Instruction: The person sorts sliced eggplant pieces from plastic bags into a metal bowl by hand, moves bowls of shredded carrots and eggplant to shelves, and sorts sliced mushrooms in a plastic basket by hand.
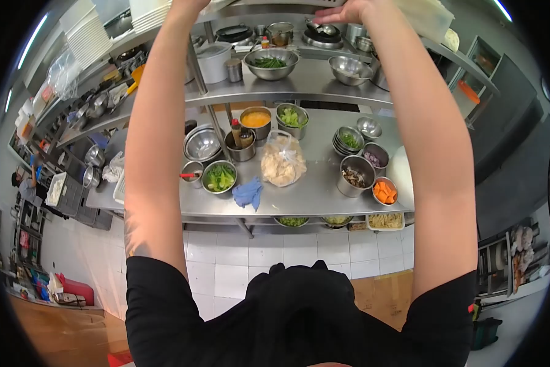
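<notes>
Both my arms reach up to the top edge of the view. Only a small part of my left hand shows; its fingers are cut off. My right hand is palm up with fingers stretched out and apart, close under the end of a pale, slotted container. Whether the hand bears its weight I cannot tell. Most of that container lies outside the view. Below the hands, a steel bowl of green vegetables and an empty-looking steel bowl stand on the middle shelf.
The lower counter holds a bag of pale pieces, a blue cloth or glove, a pot of orange liquid, cut carrots and several vegetable bowls. A shelf post stands left. Stacked white containers sit upper left. Another person is far left.
</notes>
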Demonstrator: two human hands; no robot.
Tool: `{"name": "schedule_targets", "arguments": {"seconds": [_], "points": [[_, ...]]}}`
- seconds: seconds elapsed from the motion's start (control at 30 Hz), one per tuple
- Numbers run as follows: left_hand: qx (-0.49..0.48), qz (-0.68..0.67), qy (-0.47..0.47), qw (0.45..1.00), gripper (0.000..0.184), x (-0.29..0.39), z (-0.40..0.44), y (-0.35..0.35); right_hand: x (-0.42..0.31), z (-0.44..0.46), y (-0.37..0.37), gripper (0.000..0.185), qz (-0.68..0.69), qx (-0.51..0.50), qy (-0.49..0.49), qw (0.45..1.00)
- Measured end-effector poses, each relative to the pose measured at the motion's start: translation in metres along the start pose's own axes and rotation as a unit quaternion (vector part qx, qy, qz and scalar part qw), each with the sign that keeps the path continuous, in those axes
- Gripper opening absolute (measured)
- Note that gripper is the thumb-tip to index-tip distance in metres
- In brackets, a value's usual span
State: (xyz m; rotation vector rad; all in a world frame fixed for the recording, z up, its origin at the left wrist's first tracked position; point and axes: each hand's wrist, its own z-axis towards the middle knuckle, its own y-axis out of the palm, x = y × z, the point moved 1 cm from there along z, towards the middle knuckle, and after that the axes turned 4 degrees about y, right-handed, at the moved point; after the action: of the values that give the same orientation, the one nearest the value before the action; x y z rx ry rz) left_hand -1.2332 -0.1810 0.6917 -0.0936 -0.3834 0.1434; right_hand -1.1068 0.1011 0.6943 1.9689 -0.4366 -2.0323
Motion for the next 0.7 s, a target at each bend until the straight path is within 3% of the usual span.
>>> {"name": "schedule_targets", "arguments": {"seconds": [0.03, 0.1, 0.13, 0.17, 0.23, 0.27, 0.3, 0.37, 0.47, 0.6, 0.63, 0.7], "points": [[0.001, 0.002, -0.004, 1.0, 0.072, -0.003, -0.007, -0.008, -0.002, 0.003, 0.003, 0.101, 0.007, 0.003, -0.007, 1.0], [-0.148, 0.019, -0.077, 0.986, 0.073, 0.026, -0.037, -0.016, -0.003, 0.004, 0.004, 0.095, 0.018, 0.013, -0.023, 0.999], [-0.158, 0.115, -0.124, 0.973, 0.074, 0.048, -0.049, -0.013, -0.003, 0.005, 0.006, 0.092, 0.021, 0.017, -0.029, 0.999], [-0.157, 0.114, -0.123, 0.973, 0.074, 0.042, -0.053, -0.009, -0.004, 0.004, 0.008, 0.089, 0.023, 0.019, -0.034, 0.999], [-0.01, 0.254, 0.139, 0.957, 0.074, 0.022, -0.067, -0.002, -0.004, 0.003, 0.011, 0.083, 0.027, 0.022, -0.042, 0.999], [-0.008, 0.291, 0.109, 0.951, 0.057, 0.016, -0.067, 0.001, -0.006, 0.001, 0.012, 0.08, 0.03, 0.022, -0.047, 0.998], [-0.009, 0.29, 0.109, 0.951, 0.057, 0.012, -0.066, 0.001, -0.005, -0.001, 0.011, 0.077, 0.034, 0.026, -0.05, 0.998], [-0.128, 0.341, 0.07, 0.929, 0.036, 0.001, -0.063, 0.004, -0.001, -0.013, 0.012, 0.066, 0.044, 0.048, -0.052, 0.996], [-0.088, 0.366, 0.14, 0.916, 0.024, -0.011, -0.059, 0.014, 0.008, -0.054, 0.014, 0.064, 0.021, -0.021, -0.081, 0.996], [-0.085, 0.412, 0.136, 0.897, 0.026, -0.019, -0.046, 0.028, 0.011, -0.103, 0.012, 0.064, 0.015, 0.054, -0.088, 0.995], [-0.088, 0.406, 0.137, 0.899, 0.026, -0.025, -0.045, 0.03, 0.008, -0.099, -0.02, 0.066, -0.035, -0.112, -0.114, 0.987], [-0.082, 0.424, 0.203, 0.879, 0.028, -0.021, -0.038, 0.031, 0.013, -0.119, -0.027, 0.067, -0.085, -0.266, -0.136, 0.951]]}}
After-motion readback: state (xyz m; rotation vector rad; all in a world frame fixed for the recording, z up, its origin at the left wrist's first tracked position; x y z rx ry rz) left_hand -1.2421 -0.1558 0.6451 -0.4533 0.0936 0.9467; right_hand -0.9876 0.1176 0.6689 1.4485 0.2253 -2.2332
